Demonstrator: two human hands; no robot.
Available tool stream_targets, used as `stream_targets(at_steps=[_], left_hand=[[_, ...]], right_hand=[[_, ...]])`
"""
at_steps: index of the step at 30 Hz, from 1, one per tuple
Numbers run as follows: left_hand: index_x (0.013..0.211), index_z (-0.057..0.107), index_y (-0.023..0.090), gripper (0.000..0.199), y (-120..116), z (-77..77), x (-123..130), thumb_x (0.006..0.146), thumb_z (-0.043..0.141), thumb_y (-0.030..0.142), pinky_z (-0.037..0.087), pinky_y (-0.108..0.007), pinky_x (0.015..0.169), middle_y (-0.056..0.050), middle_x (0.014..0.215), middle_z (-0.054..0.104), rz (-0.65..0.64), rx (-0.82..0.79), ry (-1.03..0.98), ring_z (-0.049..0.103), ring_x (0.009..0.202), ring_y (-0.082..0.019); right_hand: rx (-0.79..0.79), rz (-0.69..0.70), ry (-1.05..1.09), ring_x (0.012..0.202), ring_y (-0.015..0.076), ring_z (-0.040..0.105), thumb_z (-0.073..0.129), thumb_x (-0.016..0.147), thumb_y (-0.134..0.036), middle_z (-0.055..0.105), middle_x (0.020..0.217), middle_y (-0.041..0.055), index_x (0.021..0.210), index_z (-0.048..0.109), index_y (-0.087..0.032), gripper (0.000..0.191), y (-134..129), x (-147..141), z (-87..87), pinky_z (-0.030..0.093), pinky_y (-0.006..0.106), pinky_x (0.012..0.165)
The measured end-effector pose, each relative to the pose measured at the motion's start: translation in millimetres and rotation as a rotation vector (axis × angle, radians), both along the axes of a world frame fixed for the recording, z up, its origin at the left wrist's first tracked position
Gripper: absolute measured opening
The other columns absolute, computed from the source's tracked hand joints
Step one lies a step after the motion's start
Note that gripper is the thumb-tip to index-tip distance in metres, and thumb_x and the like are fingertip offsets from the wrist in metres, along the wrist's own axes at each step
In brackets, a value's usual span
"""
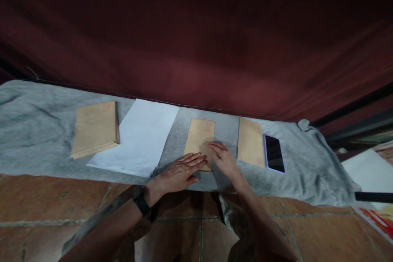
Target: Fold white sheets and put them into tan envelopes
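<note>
Dark red fabric fills the upper half of the frame, above a long surface draped in grey cloth. At centre left lies a stack of brown envelopes, edges slightly fanned, with a red printed mark at its upper right; these seem to be waiting. Next, overlapping the stack's lower right corner area, is a white sheet, flat and slanted. Just below the centre of the frame, the left hand, wearing a black wristband, rests palm down with fingers extended, gripping nothing. It covers the lower part of the middle envelope, which is plain brown, flat, upright and red-printed at its upper right. Work on this one looks unfinished; whether it is sealed does not show. The right hand has bent fingers at its right side; whether they pinch it, I cannot tell. Farther right, a single brown envelope lies apart, perhaps already handled, beside a phone.
</note>
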State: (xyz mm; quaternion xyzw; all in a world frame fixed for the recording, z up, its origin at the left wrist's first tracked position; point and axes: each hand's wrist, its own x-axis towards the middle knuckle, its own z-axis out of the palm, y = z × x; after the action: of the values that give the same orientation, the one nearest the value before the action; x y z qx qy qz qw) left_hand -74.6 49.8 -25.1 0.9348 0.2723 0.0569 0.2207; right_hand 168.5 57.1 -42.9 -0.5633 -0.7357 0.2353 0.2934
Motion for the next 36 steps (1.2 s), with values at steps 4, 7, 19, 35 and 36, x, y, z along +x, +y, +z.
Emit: stream_targets(at_steps=[4,7,19,35,36], left_hand=[[0.152,0.046,0.027,0.061,0.9,4.5,-0.6,0.094,0.060,0.021,0.027,-0.038,0.126,-0.004,0.161,0.044,-0.002,-0.030,-0.061,0.037,0.151,-0.019],[0.148,0.052,0.026,0.055,2.4,5.6,0.8,0.093,0.059,0.017,0.031,-0.039,0.125,-0.003,0.157,0.050,0.003,-0.031,-0.061,0.042,0.148,-0.019],[0.143,0.056,0.026,0.048,2.9,-6.3,4.8,0.098,0.049,0.013,0.037,-0.038,0.122,-0.002,0.151,0.057,0.010,0.041,-0.086,0.048,0.144,-0.017],[0.140,0.059,0.023,0.044,4.7,1.8,2.0,0.098,0.053,0.013,0.037,-0.039,0.123,-0.005,0.151,0.057,0.025,-0.020,-0.135,0.049,0.143,-0.019],[0.140,0.059,0.024,0.044,5.6,3.0,1.7,0.097,0.054,0.013,0.038,-0.039,0.123,-0.005,0.151,0.058,0.031,-0.030,-0.142,0.049,0.143,-0.019]], right_hand=[[0.051,0.014,-0.312,0.147,0.0221,0.043,0.034,0.107,-0.036,0.046,0.160,0.0081,0.151,0.051,-0.019,0.050,9.1,-6.8,-4.8,0.030,0.044,0.125],[0.039,-0.028,-0.445,0.153,0.0233,0.033,0.031,0.108,-0.041,0.035,0.165,0.0082,0.159,0.037,-0.017,0.057,19.0,-10.7,-9.4,0.025,0.046,0.127],[0.015,-0.201,-0.502,0.155,0.0277,0.029,0.022,0.108,-0.047,0.028,0.167,0.0110,0.161,0.030,-0.013,0.063,57.5,-19.5,-17.1,0.017,0.049,0.128],[0.008,0.152,-0.492,0.157,0.0214,0.020,0.023,0.108,-0.047,0.023,0.169,0.0077,0.163,0.023,-0.016,0.063,17.2,-15.1,-7.4,0.014,0.046,0.130],[0.012,0.170,-0.487,0.157,0.0212,0.021,0.024,0.109,-0.046,0.023,0.169,0.0077,0.163,0.023,-0.016,0.062,14.1,-14.7,-6.5,0.014,0.046,0.130]])
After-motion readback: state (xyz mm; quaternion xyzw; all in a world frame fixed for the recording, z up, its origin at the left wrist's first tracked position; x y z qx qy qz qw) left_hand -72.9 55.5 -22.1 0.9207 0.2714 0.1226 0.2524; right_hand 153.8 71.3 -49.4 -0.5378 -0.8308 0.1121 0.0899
